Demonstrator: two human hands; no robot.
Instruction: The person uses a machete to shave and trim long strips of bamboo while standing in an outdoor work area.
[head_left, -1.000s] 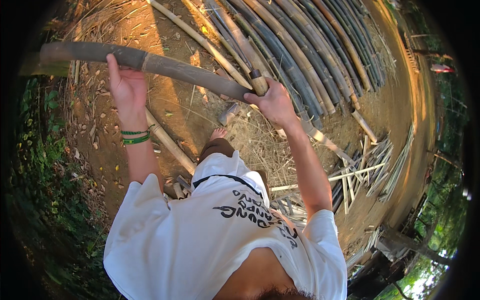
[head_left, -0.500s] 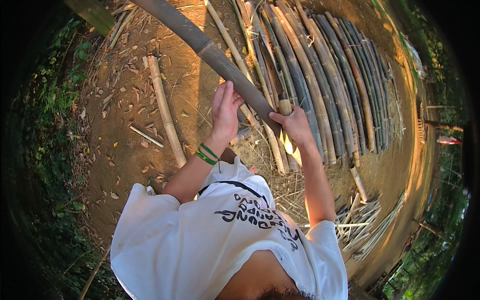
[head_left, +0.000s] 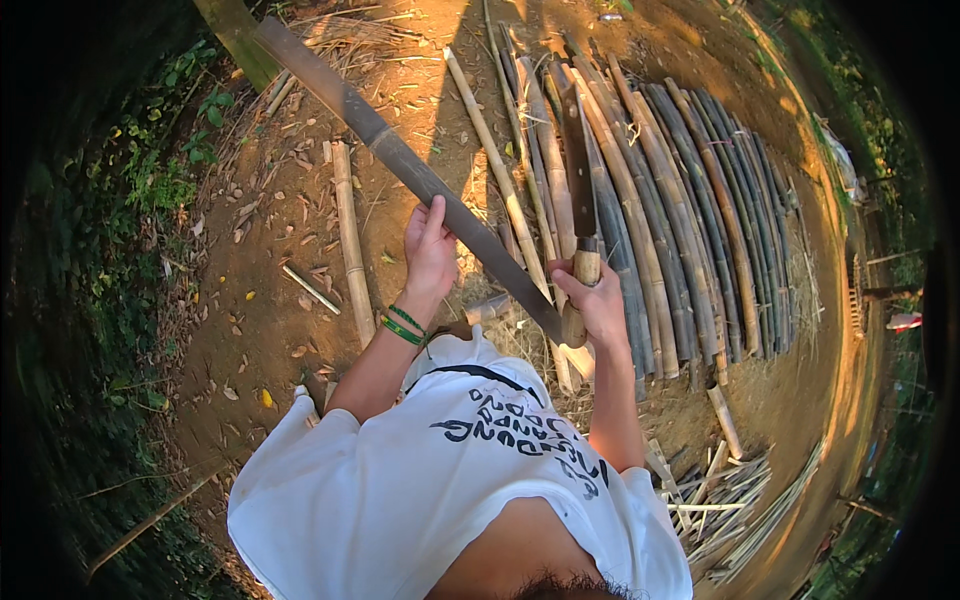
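A long, dark split bamboo slat [head_left: 428, 182] runs slantwise in front of me, from the upper left down to my right hand. My left hand [head_left: 430, 258] is closed on it below the raised joint, thumb on the upper face and fingers partly hidden beneath. In my right hand [head_left: 600, 308] is a machete [head_left: 579, 160], gripped by its pale wooden handle, its broad dark blade pointing away from me. The slat's near end lies close beside that handle; whether the right fingers also touch it cannot be made out.
Stacked bamboo poles [head_left: 660, 210] lie to the right. Split strips [head_left: 715, 510] are heaped at the lower right. One short bamboo pole [head_left: 350, 245] rests on the leaf-strewn ground at left, near a thin stick [head_left: 311, 289]. Green plants [head_left: 110, 260] border the left side.
The machete blade has swung clear of the pole stack's left edge and shows more of its broad side. The slat's far end has come into view. The whole view has shifted.
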